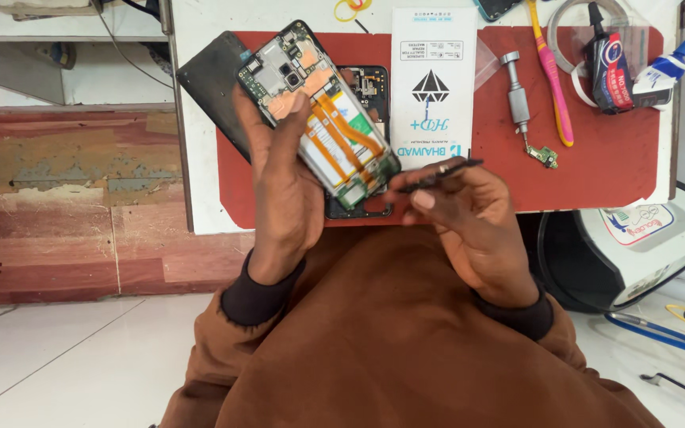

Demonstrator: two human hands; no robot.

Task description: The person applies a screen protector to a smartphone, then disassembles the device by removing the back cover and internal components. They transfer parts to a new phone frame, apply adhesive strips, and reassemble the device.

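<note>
Left hand (283, 198) up off the worktop (200, 158), fingers (295, 119) clamped round the opened phone (319, 115), back cover off, board and orange flex cables showing, tilted above the red mat (596, 158); right hand (461, 210) just beside its lower end, fingers pinched together on thin dark tweezers (445, 173), tip near the bottom board; a second dark phone shell (366, 87) lies on the mat under it, a white film packet (431, 79) beside that; further right, a metal tool (517, 99), a pink toothbrush (552, 83), a glue bottle (608, 67). The risk, as I judge it: a slip of that point could tear a flex cable or scratch the board; the one-handed hold could let the phone twist.
</note>
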